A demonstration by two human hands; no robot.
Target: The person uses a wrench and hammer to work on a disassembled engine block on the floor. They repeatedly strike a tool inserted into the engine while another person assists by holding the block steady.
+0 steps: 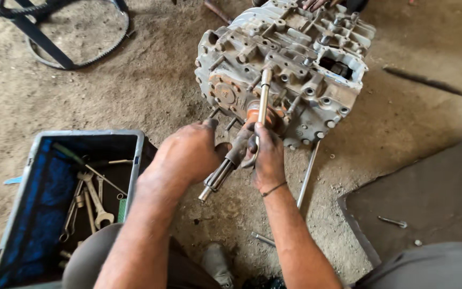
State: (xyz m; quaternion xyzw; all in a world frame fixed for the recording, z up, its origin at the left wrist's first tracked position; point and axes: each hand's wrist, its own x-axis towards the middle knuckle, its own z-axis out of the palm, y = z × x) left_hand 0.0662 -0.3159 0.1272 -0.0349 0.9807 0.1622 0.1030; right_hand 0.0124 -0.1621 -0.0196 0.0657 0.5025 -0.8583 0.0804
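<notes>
We see one grey gearbox casing (284, 75) on the dirt floor (151, 91), and one splined shaft (225, 166) slanting from its lower face down-left. Our left hand (188, 152) is curled around the shaft; our right hand (267, 158) pinches a slim metal rod (263, 99) (near upright, tip against the casing). One blue toolbox (28, 176) of spanners sits at the floor's lower-left edge.

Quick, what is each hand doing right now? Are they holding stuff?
Left hand: closed around the grooved metal shaft sticking out of the gearbox casing.
Right hand: closed on the long metal rod.
</notes>
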